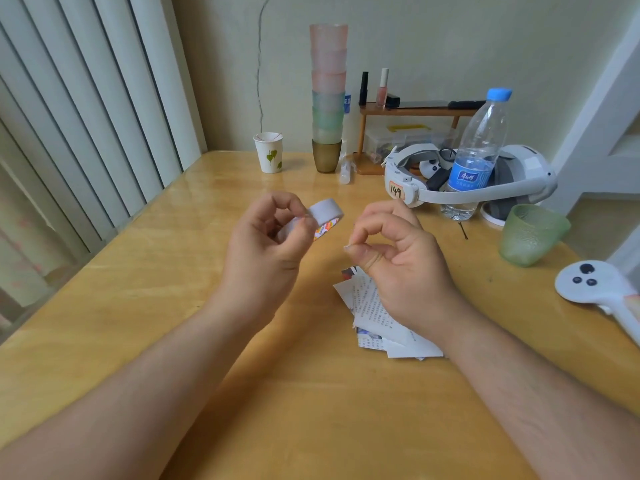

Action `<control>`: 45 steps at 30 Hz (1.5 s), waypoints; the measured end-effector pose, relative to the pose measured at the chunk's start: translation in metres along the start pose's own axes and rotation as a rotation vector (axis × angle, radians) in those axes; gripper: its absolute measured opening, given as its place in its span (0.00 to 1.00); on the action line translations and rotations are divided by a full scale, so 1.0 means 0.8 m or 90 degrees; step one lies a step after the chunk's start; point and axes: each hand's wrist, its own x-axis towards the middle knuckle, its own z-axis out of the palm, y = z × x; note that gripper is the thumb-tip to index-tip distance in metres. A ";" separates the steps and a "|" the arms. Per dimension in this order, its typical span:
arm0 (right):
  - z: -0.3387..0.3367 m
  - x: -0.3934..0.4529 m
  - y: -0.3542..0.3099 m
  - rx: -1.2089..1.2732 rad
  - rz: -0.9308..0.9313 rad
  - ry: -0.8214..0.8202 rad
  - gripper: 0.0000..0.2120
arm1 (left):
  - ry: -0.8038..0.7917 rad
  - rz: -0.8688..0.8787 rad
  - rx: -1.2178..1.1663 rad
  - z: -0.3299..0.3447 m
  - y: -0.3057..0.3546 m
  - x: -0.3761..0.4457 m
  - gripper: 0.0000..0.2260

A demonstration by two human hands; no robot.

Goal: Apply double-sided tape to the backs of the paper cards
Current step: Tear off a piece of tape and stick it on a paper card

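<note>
Left hand [266, 247] pinches the double-sided tape roll [323, 216] aloft; right hand [398, 258] beside it, thumb and forefinger closed, perhaps on a torn bit, unclear. Paper cards [377, 317] lie piled under the right wrist. Likely tearing strips; next, press one onto a card back

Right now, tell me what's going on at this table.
A person sits at a wooden table working with double-sided tape. The left hand holds a white tape roll above the table, while the right hand pinches something small between thumb and forefinger, probably a torn tape piece. A pile of paper cards lies on the table beneath the right hand.
</note>
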 end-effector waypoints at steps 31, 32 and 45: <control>-0.008 0.004 -0.005 0.247 0.319 0.043 0.10 | -0.109 -0.387 -0.176 0.025 0.006 -0.016 0.15; -0.008 0.003 -0.005 0.247 0.316 0.039 0.10 | -0.111 -0.409 -0.205 0.028 0.007 -0.017 0.14; -0.007 0.002 0.001 0.179 0.251 0.017 0.12 | -0.001 -0.407 -0.213 0.023 0.001 -0.013 0.04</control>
